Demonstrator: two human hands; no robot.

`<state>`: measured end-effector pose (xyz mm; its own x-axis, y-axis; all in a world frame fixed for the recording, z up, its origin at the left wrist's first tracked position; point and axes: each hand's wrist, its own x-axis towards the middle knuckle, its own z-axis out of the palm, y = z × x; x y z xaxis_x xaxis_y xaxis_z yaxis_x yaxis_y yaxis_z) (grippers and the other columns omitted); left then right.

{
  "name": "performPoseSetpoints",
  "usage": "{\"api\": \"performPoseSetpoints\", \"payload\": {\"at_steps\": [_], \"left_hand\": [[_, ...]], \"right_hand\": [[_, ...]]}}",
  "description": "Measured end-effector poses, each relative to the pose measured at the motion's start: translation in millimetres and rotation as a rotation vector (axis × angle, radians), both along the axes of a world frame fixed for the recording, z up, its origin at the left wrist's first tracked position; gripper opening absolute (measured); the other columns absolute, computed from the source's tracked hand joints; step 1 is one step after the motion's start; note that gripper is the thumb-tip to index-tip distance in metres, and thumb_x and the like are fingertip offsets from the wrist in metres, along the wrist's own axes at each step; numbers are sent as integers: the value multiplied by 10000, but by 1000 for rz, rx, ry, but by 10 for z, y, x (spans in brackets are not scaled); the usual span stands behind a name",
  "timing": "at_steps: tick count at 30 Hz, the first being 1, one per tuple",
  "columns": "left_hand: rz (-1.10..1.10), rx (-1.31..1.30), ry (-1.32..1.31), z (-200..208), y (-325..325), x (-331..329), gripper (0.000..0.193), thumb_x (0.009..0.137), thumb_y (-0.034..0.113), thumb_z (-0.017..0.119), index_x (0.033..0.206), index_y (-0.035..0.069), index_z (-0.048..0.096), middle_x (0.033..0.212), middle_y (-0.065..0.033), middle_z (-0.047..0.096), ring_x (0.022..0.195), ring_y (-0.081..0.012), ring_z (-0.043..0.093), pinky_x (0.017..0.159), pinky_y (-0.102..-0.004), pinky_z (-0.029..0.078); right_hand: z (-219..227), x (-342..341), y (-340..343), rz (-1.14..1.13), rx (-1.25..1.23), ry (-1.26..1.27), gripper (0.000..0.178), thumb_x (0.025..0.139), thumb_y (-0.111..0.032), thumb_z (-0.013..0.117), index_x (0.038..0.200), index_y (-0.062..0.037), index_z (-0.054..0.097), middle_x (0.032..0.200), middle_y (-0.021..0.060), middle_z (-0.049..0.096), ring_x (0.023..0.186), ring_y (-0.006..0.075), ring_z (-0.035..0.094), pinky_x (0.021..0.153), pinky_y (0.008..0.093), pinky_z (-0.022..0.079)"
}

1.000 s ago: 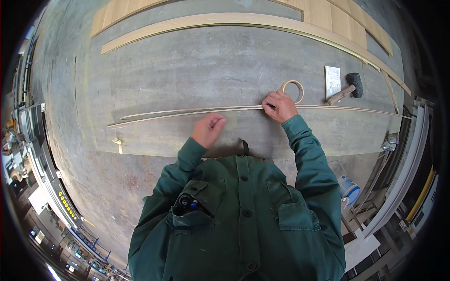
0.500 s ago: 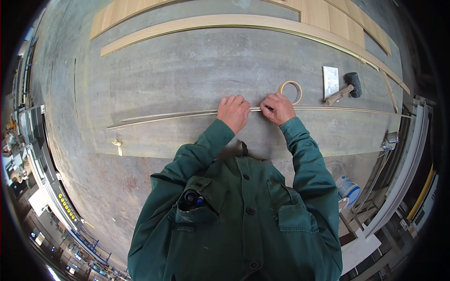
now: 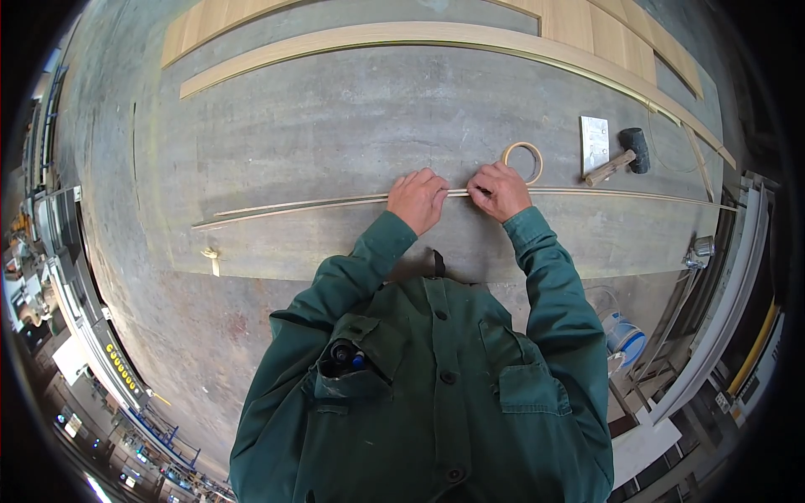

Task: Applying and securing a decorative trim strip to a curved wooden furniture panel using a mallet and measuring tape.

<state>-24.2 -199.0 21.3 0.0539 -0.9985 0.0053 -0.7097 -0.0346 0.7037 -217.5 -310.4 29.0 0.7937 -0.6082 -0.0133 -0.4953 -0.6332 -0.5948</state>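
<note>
Long thin wooden strips (image 3: pixel 335 200) run side by side across the near part of the grey table, their left ends spread slightly apart. Around them my left hand (image 3: pixel 415 199) is closed, thumb and fingers pinching near the middle of their length. A short way to the right, my right hand (image 3: pixel 501 191) also pinches the strips, with its fingertips curled and partly hidden. Between the two hands a short stretch of the strips shows. A roll of tan tape (image 3: pixel 522 163) lies flat just beyond my right hand, next to its knuckles.
Right of the tape are a pale metal plate (image 3: pixel 594 147) and a black-headed mallet (image 3: pixel 635 151). Long wooden boards (image 3: pixel 360 35) lie along the table's far side. A metal cup-like fitting (image 3: pixel 699 251) sits at the right edge, a yellowish scrap (image 3: pixel 211 255) near the left front. A blue-white bucket (image 3: pixel 625 339) stands below.
Both hands keep their hold on the strips, with hardly any movement. The view has shifted very slightly.
</note>
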Motion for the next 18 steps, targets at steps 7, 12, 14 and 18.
{"api": "performPoseSetpoints", "payload": {"at_steps": [7, 12, 14, 18], "left_hand": [[6, 4, 4, -7, -7, -3, 57, 846, 150, 655, 895, 130, 676, 893, -34, 572, 890, -259, 583, 761, -408, 448], [5, 9, 6, -19, -12, 1, 56, 848, 151, 655, 896, 135, 679, 892, -34, 568, 887, -259, 582, 761, -409, 448], [3, 8, 6, -20, -14, 4, 57, 848, 151, 654, 898, 138, 680, 892, -34, 568, 887, -259, 582, 761, -411, 448], [-1, 11, 7, -32, -16, 11, 57, 854, 153, 651, 901, 140, 682, 891, -34, 566, 885, -258, 581, 767, -408, 442]], "right_hand": [[-17, -6, 3, 7, -24, 7, 51, 778, -167, 679, 806, -124, 684, 814, 23, 597, 834, 255, 556, 734, 392, 463], [-15, -11, 3, 16, -38, 8, 52, 775, -166, 679, 808, -126, 682, 815, 24, 591, 839, 252, 555, 736, 388, 459], [-11, -10, 10, 18, -56, 13, 56, 767, -164, 681, 808, -126, 680, 819, 23, 588, 846, 249, 554, 745, 387, 455], [7, -2, 28, 16, -68, 3, 58, 762, -161, 682, 806, -125, 678, 823, 19, 587, 853, 245, 553, 753, 387, 453]]}}
